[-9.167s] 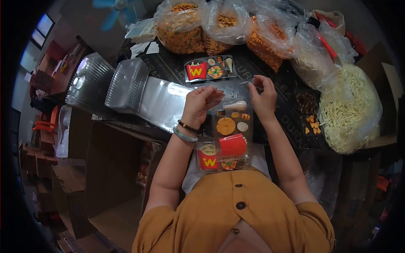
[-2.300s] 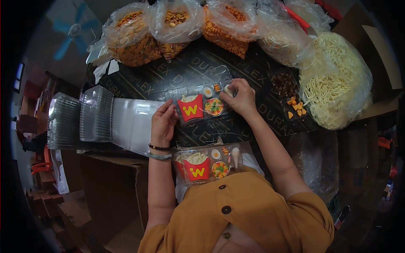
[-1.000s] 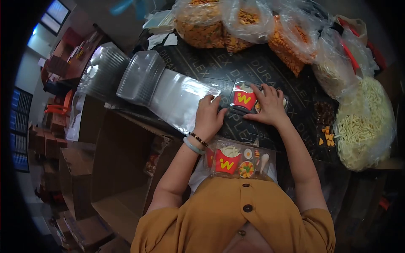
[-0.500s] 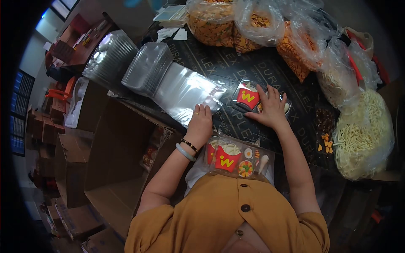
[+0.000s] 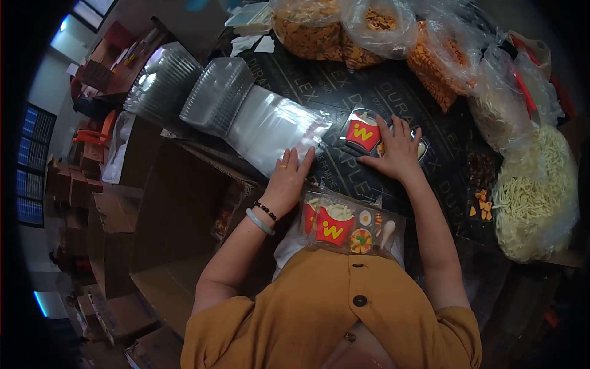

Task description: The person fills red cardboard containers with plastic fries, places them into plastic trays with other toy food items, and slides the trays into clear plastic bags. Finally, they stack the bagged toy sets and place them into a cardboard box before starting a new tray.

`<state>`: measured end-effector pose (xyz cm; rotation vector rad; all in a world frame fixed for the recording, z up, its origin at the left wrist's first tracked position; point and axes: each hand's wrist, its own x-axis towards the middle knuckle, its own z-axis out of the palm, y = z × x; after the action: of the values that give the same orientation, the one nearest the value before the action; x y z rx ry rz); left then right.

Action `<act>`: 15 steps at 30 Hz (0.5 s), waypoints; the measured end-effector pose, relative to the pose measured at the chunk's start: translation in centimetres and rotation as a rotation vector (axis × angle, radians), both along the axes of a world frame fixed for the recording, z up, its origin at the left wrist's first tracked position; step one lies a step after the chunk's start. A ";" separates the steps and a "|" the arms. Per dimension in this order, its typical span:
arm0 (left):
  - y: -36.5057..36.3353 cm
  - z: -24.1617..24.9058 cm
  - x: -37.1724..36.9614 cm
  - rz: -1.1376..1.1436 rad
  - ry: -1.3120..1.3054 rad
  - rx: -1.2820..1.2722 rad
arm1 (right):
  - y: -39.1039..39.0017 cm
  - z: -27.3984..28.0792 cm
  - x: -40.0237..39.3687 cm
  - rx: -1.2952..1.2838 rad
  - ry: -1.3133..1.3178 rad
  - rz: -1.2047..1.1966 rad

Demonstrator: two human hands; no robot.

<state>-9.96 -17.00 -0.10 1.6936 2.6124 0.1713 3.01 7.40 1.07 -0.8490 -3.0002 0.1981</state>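
The right hand [image 5: 399,152], fingers spread, covers part of a clear plastic tray [image 5: 354,148] holding a red fries carton [image 5: 362,133], right of the frame's centre on the black, gold-lettered table [image 5: 319,67]. The left hand [image 5: 286,187], fingers slightly apart, touches the lower edge of shiny transparent plastic sleeves [image 5: 267,126], centre left.

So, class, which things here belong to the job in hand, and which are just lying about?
Belong, I judge:
filled tray, under the right hand
clear sleeves, by the left hand
packed sets, at the lap
stacked trays
bags of pieces

Probably just lying about:
paper scraps
orange chair
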 end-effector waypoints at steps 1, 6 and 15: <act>0.0 0.3 -0.2 -0.010 -0.077 0.052 | 0.1 0.1 0.0 0.001 0.002 0.002; 0.1 2.0 -1.3 0.005 -0.295 0.028 | -0.1 0.3 -0.1 0.000 0.012 -0.014; 0.8 1.9 -3.5 0.093 -0.367 0.419 | -0.6 -0.2 -0.6 -0.004 0.105 -0.026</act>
<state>-13.49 -16.24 1.77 1.4497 2.4880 0.9910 2.38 6.78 0.87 -0.8489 -2.8912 0.2399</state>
